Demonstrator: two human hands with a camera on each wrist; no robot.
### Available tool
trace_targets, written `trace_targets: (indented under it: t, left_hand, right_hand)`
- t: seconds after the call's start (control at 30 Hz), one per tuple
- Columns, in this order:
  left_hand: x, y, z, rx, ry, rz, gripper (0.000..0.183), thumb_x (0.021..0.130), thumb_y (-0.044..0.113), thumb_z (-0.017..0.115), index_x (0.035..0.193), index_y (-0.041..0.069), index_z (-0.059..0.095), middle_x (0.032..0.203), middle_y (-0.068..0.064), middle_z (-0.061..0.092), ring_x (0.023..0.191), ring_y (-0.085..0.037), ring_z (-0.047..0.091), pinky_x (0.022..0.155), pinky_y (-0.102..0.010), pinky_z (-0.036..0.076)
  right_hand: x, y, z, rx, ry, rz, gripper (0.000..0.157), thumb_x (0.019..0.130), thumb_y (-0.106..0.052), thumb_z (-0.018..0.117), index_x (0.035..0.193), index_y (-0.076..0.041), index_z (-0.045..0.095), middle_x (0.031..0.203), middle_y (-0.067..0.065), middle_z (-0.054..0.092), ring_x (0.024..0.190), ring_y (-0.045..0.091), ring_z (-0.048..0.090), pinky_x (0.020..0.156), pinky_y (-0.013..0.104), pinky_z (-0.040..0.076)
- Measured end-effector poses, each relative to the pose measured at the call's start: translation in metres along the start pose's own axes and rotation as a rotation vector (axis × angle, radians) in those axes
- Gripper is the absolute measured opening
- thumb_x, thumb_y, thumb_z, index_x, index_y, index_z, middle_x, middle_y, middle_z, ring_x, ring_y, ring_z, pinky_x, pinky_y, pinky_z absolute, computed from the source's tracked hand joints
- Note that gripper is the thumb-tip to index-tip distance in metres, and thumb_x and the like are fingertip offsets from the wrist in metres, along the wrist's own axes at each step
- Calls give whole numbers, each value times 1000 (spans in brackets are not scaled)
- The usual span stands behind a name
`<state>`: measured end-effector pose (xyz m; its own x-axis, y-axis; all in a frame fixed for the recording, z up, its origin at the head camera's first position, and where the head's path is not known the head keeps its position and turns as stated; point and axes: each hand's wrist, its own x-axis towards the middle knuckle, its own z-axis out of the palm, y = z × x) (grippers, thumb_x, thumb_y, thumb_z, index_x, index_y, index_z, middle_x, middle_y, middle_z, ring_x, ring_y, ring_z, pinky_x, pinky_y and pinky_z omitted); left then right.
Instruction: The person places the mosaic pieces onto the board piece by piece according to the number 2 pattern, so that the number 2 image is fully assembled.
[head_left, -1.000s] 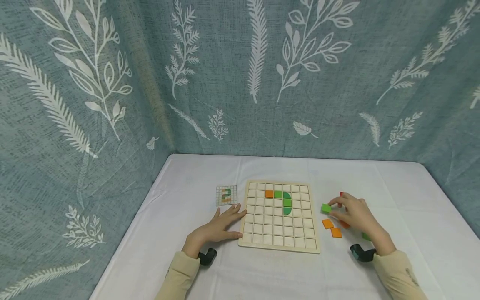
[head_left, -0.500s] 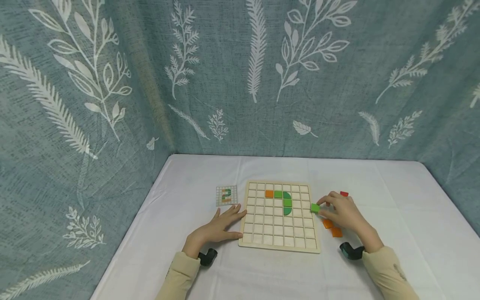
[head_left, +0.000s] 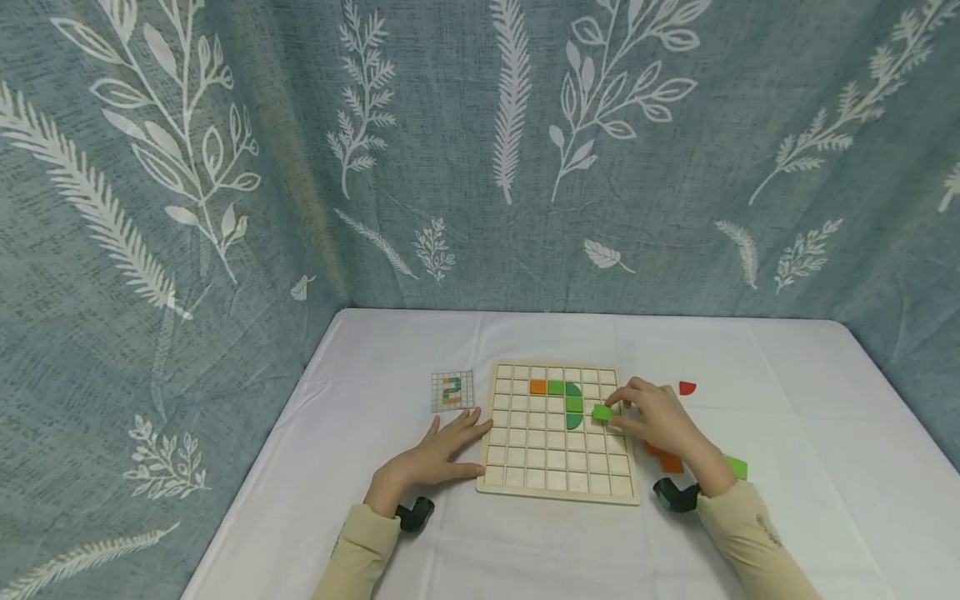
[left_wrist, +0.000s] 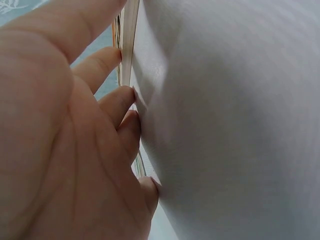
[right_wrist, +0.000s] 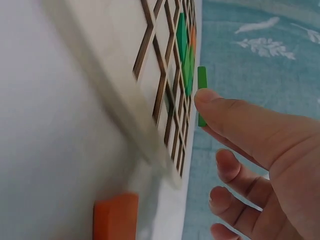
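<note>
My right hand (head_left: 658,419) pinches a light green square tile (head_left: 602,412) between thumb and fingertips, above the right part of the wooden grid board (head_left: 525,457). Seen edge-on in the right wrist view, the green tile (right_wrist: 202,77) is apart from the board. Set in the board's cells are an orange square (head_left: 538,387), two light green squares (head_left: 573,405) and two dark green rounded pieces (head_left: 573,422). At the board's left edge my left hand (head_left: 441,454) lies with fingers spread, thumb and fingertips touching the rim. In the left wrist view its fingers (left_wrist: 97,67) meet the rim.
Behind the left hand lies a small pattern card (head_left: 452,391). Orange tiles (head_left: 670,462) lie right of the board, partly under the right hand. A red rounded piece (head_left: 687,388) lies behind that hand, and a green tile (head_left: 738,467) shows beside the right wrist.
My right hand has carried the green tile leftward from the loose pieces to over the board. The red piece and a green tile are more exposed. My left hand has stayed put.
</note>
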<state>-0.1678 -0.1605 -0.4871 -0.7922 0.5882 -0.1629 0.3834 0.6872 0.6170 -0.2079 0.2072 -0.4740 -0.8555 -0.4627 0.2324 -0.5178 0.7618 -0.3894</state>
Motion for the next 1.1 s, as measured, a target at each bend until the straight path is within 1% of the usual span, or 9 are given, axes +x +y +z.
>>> trace_targets:
  t: [0.33,0.47,0.7,0.9,1.1]
  left_hand:
    - [2,1,-1,-3,2,-4,70,89,41,58,147,16,27,155,-11,12,143,-30,4,111,-58,-10]
    - [3,2,-1,-3,5,-6,70,89,41,58,147,16,28,155,-11,12,143,-30,5,111,-58,-9]
    - [3,4,-2,-9,3,-12,70,89,41,58,147,16,28,155,-11,12,143,-30,5,111,-58,-9]
    - [3,2,-1,-7,10,-11,70,89,42,58,147,17,28,155,-10,12,143,-29,5,111,-58,-9]
    - [3,3,-1,-4,6,-14,71,89,41,58,147,16,27,155,-11,12,143,-30,5,111,-58,-9]
  right_hand:
    - [12,-15,6,45,-12,-48,21,79,-24,74,97,-15,69,85,-1,57,74,14,53,70,32,31]
    - [16,-19,6,61,-28,-45,21,79,-24,74,97,-15,69,83,-2,56,73,14,52,71,32,30]
    - [21,-23,11,39,-52,-48,20,80,-26,73,97,-17,69,82,-4,54,72,10,50,69,32,30]
    - [24,-28,15,37,-51,-71,22,80,-25,73,99,-17,68,86,-3,57,77,11,53,71,32,33]
    - [28,-33,18,26,-52,-65,21,79,-24,74,98,-16,69,86,-3,58,78,12,54,71,33,35]
